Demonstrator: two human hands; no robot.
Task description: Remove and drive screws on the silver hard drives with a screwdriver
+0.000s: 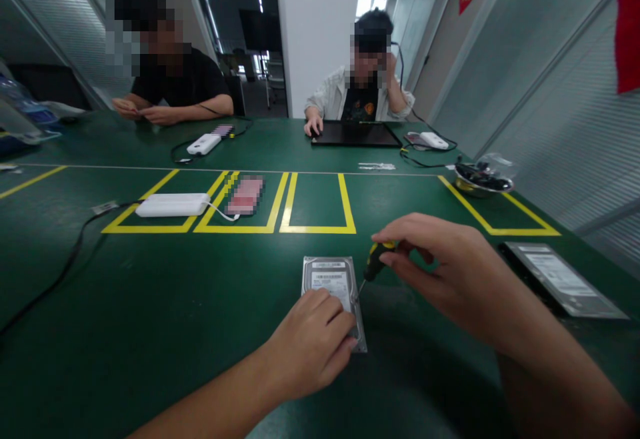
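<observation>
Silver-cased hard drive (331, 286), one unit, lies flat on the green tabletop (150, 332) just in front of me, label side up. My left hand (310, 346) rests on its near end, fingers curled down onto the casing, pressing rather than pinching. My right hand (450, 272) pinches one screwdriver (376, 260), black and yellow handle, between thumb and fingertips; its tip meets the drive's right edge. Second drive-like unit (563, 279) lies to my right, well apart. I count three yellow-taped boxes ahead, two white power banks (173, 204), one metal bowl (480, 182) of small parts, two people seated opposite.
</observation>
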